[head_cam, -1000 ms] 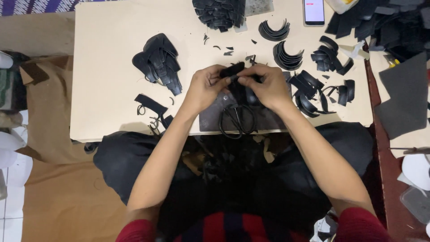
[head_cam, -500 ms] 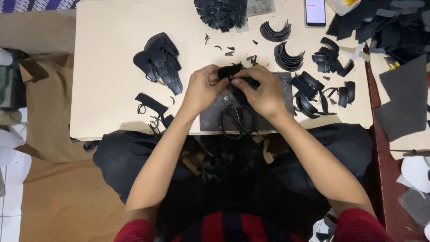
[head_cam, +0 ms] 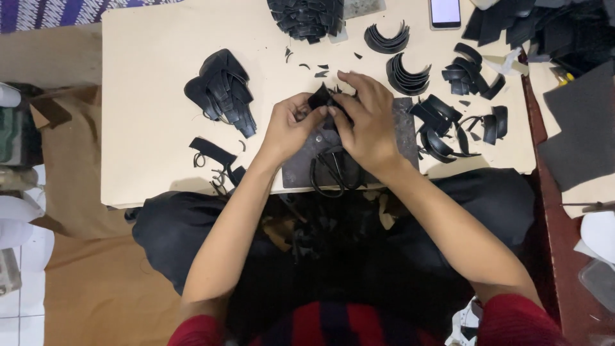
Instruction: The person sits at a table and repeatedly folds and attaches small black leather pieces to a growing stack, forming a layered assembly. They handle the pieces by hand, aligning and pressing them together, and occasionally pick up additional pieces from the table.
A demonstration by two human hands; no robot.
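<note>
Near the left edge of the board [head_cam: 147,77], a heap of black strips [head_cam: 221,90] was seen, with a few loose strips [head_cam: 211,154] closer to the front edge. The left hand [head_cam: 288,128] was closed in a narrow pinch on the left end of a small black piece [head_cam: 322,99], held just above a dark cutting mat [head_cam: 403,128] at the middle of the front edge. The piece lay directly between both hands, equally near to each; its long axis probably ran left to right, though most of it was covered. The right hand [head_cam: 365,122] was curled over its right end, fingers bent and holding it. Black scissors [head_cam: 333,173] rested under the right wrist. Curved black pieces [head_cam: 403,70] were spread toward the right edge.
</note>
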